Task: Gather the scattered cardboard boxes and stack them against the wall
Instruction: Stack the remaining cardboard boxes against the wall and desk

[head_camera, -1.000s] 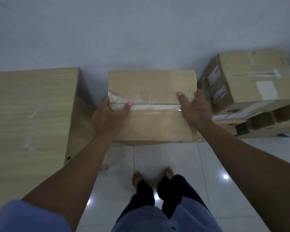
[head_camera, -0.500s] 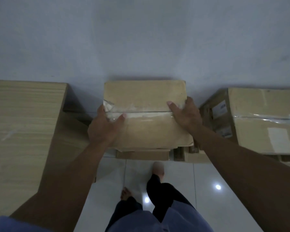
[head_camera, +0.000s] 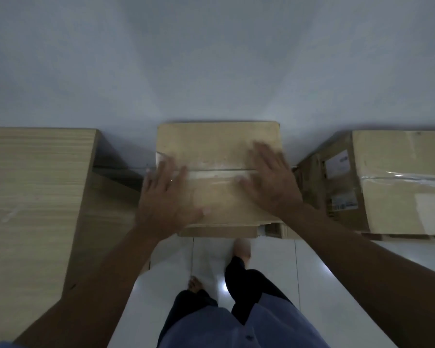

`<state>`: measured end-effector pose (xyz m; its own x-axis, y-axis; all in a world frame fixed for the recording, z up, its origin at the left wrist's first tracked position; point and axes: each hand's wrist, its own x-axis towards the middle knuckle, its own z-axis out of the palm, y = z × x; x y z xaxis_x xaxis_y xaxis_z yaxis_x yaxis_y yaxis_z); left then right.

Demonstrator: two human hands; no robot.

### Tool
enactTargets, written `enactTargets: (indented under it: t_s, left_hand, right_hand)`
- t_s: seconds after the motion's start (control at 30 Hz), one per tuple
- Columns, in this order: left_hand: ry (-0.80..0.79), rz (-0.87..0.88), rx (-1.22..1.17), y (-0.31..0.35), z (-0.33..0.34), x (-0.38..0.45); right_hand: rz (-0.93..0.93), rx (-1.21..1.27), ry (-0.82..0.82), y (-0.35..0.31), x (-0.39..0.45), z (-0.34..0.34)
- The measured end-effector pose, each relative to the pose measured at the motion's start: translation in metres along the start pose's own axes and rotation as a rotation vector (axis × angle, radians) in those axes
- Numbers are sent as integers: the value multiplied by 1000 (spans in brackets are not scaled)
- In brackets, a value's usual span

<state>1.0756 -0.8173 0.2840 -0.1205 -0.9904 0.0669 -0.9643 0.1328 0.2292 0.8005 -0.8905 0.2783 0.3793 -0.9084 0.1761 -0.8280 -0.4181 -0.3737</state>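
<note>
Both hands: my left hand point(head_camera: 166, 199) and right hand point(head_camera: 271, 180) lie flat, fingers spread, apart on the brown taped cardboard box point(head_camera: 217, 144).
Box: centre frame, far edge against the grey wall point(head_camera: 211, 59).
Sides: light wooden cabinet point(head_camera: 33, 197) left; labelled cardboard box point(head_camera: 397, 182) right; narrow gaps.
Below: white tiled floor point(head_camera: 337, 272).

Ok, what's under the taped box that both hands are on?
Under the taped box, only the front edge of another cardboard box shows; the rest is covered. The left hand and right hand lie flat on top.
</note>
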Motion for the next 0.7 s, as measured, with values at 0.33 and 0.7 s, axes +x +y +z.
enactTargets:
  t_s: [0.33,0.7]
  left_hand:
    - [-163,195,114,-9,7,1]
    - [-225,151,151,-4,10,5]
  right_hand:
    - [-262,-238,-279,-4,-33,2]
    - [-234,-243,-321,-4,-31,6]
